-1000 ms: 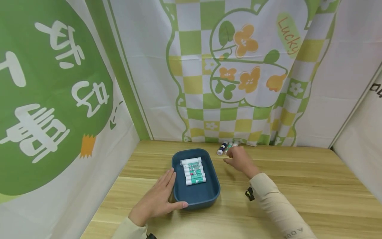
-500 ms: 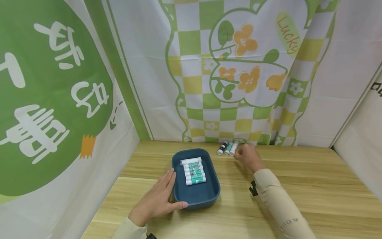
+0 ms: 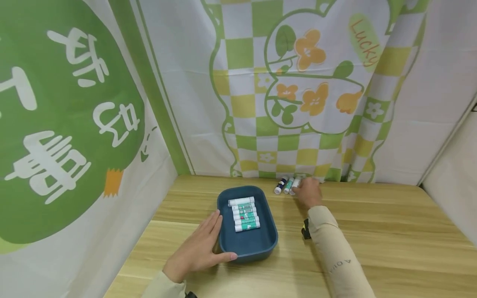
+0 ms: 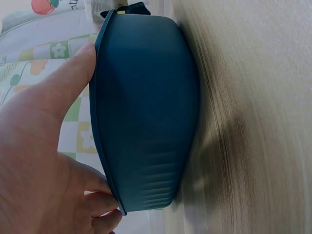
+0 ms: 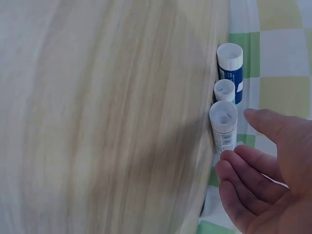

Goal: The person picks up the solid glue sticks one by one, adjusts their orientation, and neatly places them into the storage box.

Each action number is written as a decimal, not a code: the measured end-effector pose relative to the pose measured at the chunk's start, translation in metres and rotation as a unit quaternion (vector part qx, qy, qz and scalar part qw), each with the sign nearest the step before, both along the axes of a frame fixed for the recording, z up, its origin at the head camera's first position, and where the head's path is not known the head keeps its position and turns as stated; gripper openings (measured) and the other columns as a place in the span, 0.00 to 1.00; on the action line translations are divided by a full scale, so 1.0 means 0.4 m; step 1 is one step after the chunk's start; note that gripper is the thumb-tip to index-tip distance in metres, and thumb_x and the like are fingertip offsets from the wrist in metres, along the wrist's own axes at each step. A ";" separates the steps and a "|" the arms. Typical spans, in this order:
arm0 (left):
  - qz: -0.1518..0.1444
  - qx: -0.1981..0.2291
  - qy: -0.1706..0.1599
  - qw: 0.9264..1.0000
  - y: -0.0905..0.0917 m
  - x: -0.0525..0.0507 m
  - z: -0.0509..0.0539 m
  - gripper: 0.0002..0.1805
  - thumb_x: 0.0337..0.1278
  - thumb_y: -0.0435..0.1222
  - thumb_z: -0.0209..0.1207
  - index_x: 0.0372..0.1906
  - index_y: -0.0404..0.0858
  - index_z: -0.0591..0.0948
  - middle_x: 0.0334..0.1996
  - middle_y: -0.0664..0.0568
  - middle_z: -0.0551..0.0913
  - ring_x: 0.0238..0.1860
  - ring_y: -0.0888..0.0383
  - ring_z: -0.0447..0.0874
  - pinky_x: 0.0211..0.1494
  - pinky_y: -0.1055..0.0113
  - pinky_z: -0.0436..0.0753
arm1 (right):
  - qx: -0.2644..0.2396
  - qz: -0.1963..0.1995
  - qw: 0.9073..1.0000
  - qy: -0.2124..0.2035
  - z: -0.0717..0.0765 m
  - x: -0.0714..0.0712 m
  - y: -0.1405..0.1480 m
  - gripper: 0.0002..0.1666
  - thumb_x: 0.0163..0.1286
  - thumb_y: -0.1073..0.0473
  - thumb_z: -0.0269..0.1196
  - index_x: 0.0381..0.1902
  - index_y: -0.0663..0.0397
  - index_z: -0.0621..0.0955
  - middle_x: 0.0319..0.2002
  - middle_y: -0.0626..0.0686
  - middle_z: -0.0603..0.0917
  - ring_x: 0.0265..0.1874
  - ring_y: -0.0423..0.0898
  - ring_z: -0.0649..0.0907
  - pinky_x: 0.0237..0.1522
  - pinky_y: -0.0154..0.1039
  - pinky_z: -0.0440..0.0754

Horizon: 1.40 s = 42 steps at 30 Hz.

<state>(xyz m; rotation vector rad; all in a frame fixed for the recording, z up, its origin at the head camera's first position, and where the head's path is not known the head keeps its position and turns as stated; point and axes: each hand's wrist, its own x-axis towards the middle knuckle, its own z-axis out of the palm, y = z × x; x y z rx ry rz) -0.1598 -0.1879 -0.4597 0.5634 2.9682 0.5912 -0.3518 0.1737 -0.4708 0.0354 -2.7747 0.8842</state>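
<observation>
A dark blue tray (image 3: 249, 244) stands on the table, with several white-and-green glue sticks (image 3: 246, 218) lying side by side in it. My left hand (image 3: 198, 247) rests against its left side, fingers fairly straight along the rim and the thumb on the near edge. At the back of the table lie a dark blue glue stick (image 3: 281, 184), a green one (image 3: 288, 186) and a white one (image 3: 295, 186). Around the white stick's right end hovers my right hand (image 5: 273, 170); in the right wrist view its thumb and fingers are spread, with no clear grip.
Behind the table hangs a checked curtain (image 3: 283, 140), its lower edge meeting the back of the wooden tabletop (image 3: 365, 231). A green printed cloth (image 3: 71, 124) covers the left side. Bare wood lies right of the tray.
My right hand has shifted right from over the small sticks, uncovering them, then come back beside the white one. The left hand and tray have stayed put; the head view has turned slightly.
</observation>
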 end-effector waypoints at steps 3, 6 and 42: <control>-0.001 0.000 0.002 1.000 0.002 -0.001 -0.002 0.66 0.58 0.72 0.63 0.85 0.31 0.52 0.87 0.38 0.44 0.87 0.40 0.44 0.87 0.42 0.56 | -0.009 -0.028 1.000 -0.003 -0.001 0.000 -0.006 0.30 0.69 0.57 0.73 0.09 0.54 0.72 0.17 0.50 0.74 0.23 0.47 0.73 0.24 0.37 0.70; 0.001 -0.003 0.004 1.000 0.003 0.000 -0.002 0.67 0.57 0.72 0.63 0.85 0.31 0.52 0.87 0.39 0.44 0.87 0.40 0.44 0.87 0.42 0.56 | -0.018 -0.046 0.999 -0.009 -0.001 -0.002 -0.015 0.28 0.68 0.56 0.73 0.12 0.56 0.74 0.17 0.52 0.76 0.22 0.47 0.75 0.23 0.38 0.72; 0.004 0.009 -0.007 1.000 0.003 0.000 0.000 0.66 0.58 0.71 0.63 0.85 0.32 0.51 0.87 0.40 0.43 0.88 0.41 0.43 0.87 0.41 0.55 | -0.015 -0.056 0.998 0.016 -0.019 0.014 0.061 0.13 0.66 0.64 0.67 0.23 0.67 0.84 0.27 0.67 0.86 0.26 0.57 0.82 0.27 0.51 0.82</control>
